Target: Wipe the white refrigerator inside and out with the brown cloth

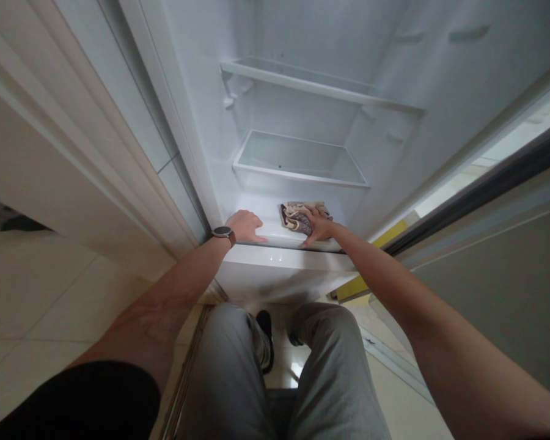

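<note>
Covering part of cloth with spread right hand, on fridge floor, right side; resting empty left hand, part-open, near left; seemingly midway, without showing how much remains.

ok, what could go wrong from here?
1. The bunched cloth under the right hand lies near the front edge of the fridge floor, so a careless pull might drag it over.
2. The lower shelf sits above the fridge floor where both hands are; lifting either one sharply could knock its front rim.
3. The watch on the left wrist is close to the fridge's side wall and might scrape it.
</note>
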Available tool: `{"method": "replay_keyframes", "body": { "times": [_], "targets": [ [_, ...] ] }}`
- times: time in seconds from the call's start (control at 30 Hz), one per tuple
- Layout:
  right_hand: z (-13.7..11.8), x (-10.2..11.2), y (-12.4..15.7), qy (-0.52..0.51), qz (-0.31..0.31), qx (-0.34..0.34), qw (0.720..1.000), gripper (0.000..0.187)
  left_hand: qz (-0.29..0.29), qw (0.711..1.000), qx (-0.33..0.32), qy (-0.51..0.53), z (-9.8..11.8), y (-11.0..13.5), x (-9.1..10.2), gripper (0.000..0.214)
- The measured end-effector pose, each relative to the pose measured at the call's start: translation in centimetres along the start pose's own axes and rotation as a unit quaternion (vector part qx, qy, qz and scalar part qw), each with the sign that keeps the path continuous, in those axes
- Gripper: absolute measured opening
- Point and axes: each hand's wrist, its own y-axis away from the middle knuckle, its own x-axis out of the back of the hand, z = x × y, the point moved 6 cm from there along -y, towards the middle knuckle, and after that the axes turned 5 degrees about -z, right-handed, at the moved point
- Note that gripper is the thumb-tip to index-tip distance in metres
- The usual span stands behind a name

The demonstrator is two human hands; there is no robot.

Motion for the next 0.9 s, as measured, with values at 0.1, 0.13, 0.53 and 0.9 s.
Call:
{"method": "replay_keyframes", "body": {
  "times": [0.1,0.13,0.53,0.9],
  "targets": [
    [-0.01,0.03,0.03,0.0,0.001,0.003,1.0,0.151,-0.003,1.0,-0.001,0.005,0.01,-0.01,0.0,0.059],
    [-0.01,0.05,0.03,0.001,0.001,0.004,1.0,0.151,-0.004,1.0,0.0,0.006,0.01,-0.01,0.0,0.059],
    [-0.09,0.08,0.09,-0.004,0.008,0.006,1.0,0.147,0.001,1.0,0.001,0.007,0.1,0.14,0.22,0.06],
    [0.07,-0.12,-0.14,0.004,-0.001,-0.009,1.0,0.153,0.004,1.0,0.0,0.01,0.03,0.13,0.15,0.059]
  ]
}}
